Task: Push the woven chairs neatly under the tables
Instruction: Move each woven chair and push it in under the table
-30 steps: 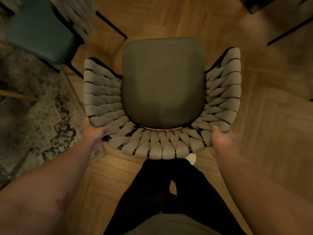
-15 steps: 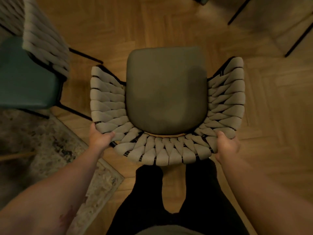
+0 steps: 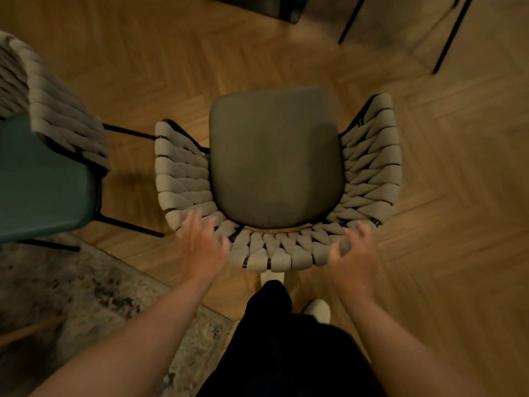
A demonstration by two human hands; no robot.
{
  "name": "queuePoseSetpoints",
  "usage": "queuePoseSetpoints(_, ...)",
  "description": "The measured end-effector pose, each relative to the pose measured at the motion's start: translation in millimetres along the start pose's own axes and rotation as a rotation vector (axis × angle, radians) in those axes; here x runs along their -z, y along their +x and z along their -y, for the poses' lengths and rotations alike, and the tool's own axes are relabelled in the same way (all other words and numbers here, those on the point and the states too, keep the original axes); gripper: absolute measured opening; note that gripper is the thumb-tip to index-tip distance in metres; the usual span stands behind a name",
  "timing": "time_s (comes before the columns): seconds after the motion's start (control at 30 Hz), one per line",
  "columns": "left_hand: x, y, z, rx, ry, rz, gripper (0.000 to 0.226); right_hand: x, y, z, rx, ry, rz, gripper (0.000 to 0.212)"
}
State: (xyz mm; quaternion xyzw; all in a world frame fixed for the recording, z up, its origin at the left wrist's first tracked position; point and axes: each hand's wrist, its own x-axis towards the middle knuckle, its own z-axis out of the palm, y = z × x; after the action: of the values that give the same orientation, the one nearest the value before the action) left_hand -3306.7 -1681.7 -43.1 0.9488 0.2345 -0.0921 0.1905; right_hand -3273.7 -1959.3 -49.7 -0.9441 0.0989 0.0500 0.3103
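Observation:
A woven chair [image 3: 369, 167] with a grey-green seat cushion and a beige rope back stands on the wooden floor right in front of me, its back toward me. My left hand [image 3: 200, 247] hovers over the left rear of the rope back with its fingers spread and straight. Over the right rear corner of the back, my right hand [image 3: 355, 259] has its fingers loosely curled and grips nothing. Both hands are blurred, so I cannot tell whether they touch the rope.
A second woven chair [image 3: 57, 116] with a teal seat stands close on the left, its black legs reaching toward the first chair. A patterned rug [image 3: 57, 296] lies at the lower left. Thin black legs [image 3: 449, 35] and a dark object [image 3: 272, 7] stand beyond.
Both hands gripped the rear corners of the chair's rope back before; now they have let go and opened above it. The view has shifted, with the teal chair and rug further left.

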Motion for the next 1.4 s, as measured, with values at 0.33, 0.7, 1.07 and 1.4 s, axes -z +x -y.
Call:
queuePoseSetpoints(0.33,-41,8,-5,-0.379,0.396,0.267,0.068,-30,46,3,0.616,-0.578,0.592,0.060)
queuePoseSetpoints(0.7,-24,52,1,-0.389,0.406,0.166,0.058,-47,73,40,0.614,-0.601,0.562,0.057)
queuePoseSetpoints(1.07,8,170,15,-0.444,0.400,0.097,0.069,-85,154,118,0.580,-0.645,0.479,0.057)
queuePoseSetpoints(1.4,54,298,26,-0.525,0.400,0.100,0.067,-133,236,196,0.525,-0.683,0.422,0.059)
